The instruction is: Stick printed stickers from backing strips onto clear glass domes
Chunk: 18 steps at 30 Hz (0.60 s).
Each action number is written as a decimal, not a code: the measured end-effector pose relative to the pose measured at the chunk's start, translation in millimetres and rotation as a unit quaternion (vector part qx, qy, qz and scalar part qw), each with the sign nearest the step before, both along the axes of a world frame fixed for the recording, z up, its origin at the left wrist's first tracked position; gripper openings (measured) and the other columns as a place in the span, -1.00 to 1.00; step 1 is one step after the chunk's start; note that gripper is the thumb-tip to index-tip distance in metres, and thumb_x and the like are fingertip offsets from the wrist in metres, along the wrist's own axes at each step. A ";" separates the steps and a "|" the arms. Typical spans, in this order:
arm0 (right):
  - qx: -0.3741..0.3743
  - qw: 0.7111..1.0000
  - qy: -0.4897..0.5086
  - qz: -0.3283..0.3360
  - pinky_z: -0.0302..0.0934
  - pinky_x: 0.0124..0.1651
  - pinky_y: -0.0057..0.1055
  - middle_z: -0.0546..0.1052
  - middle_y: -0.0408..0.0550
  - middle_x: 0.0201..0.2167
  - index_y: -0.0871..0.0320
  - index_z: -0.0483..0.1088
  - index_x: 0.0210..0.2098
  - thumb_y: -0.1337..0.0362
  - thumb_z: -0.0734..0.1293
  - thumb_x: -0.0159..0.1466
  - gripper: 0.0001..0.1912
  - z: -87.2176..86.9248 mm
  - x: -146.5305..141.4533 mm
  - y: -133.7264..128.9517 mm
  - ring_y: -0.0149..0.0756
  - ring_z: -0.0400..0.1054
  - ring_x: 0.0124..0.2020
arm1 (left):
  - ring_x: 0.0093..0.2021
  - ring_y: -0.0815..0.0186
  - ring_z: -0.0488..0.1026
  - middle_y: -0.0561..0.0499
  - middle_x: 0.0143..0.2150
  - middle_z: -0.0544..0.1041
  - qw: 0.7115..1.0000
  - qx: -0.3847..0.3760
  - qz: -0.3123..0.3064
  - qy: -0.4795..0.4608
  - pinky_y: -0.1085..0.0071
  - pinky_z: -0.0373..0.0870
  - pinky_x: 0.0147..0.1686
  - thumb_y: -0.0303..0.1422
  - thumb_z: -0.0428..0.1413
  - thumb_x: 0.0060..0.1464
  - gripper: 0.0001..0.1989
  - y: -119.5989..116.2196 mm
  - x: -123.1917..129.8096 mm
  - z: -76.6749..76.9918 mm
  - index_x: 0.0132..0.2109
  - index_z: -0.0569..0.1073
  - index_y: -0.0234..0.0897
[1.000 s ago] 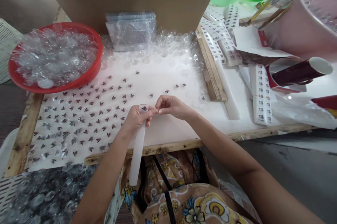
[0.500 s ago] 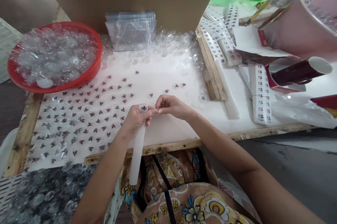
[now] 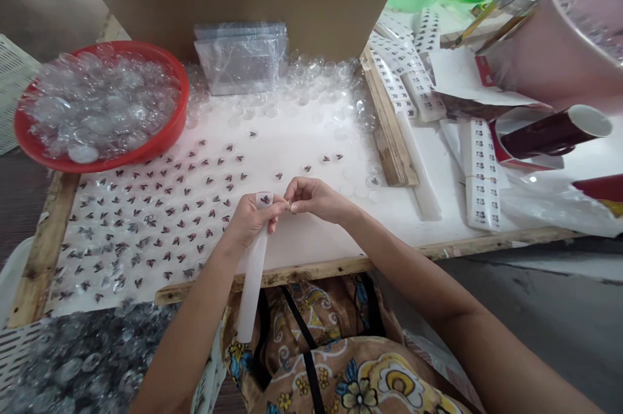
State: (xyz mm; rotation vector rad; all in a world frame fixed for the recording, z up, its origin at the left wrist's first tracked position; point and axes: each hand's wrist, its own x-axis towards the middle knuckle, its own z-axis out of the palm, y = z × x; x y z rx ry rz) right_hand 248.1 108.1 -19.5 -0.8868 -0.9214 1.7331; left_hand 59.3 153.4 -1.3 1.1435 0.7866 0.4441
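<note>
One white printed strip (image 3: 254, 281) hangs from mid-frame to bottom centre, gripped in the left hand (image 3: 250, 218); right hand (image 3: 320, 200) meets its thumb, fingertips pinched together, can't tell on what; printed discs (image 3: 170, 211) mid-left, red basin (image 3: 182, 102) upper left

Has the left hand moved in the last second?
No, not visibly: judged against the wooden rail along the table's near edge, the left hand sits in the same place.
</note>
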 end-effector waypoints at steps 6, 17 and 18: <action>-0.053 0.996 0.070 -0.001 0.20 -0.39 -0.53 0.44 -0.26 -0.52 0.15 0.38 -0.37 0.17 0.60 -0.06 -0.60 2.4 -9.1 0.6 -0.53 0.29 -0.50 | -0.71 0.50 0.25 0.14 -0.68 0.35 0.999 -0.014 0.033 -0.030 0.53 0.11 -0.65 -0.26 0.26 -0.01 -0.81 3.5 0.0 -2.4 -0.39 0.54 -0.33; 0.044 0.882 -0.446 -0.146 0.26 -0.19 -0.34 0.45 -0.03 -0.08 0.06 0.47 -0.10 0.30 0.44 0.12 -0.67 15.6 3.5 -11.1 -0.44 0.35 -0.41 | -0.65 0.49 0.26 0.13 -0.59 0.32 0.957 -0.060 0.267 -0.096 0.53 0.19 -0.63 -0.08 0.20 0.03 -0.63 7.3 -6.6 9.0 -0.25 0.57 -0.35; 0.056 0.879 -0.449 -0.151 0.26 -0.18 -0.34 0.45 -0.03 -0.07 0.06 0.46 -0.08 0.29 0.42 0.14 -0.68 21.1 1.1 -14.3 -0.43 0.36 -0.40 | -0.63 0.47 0.29 0.12 -0.58 0.33 0.952 -0.047 0.288 -0.097 0.51 0.24 -0.60 -0.06 0.17 0.05 -0.62 2.9 -2.3 12.8 -0.28 0.58 -0.34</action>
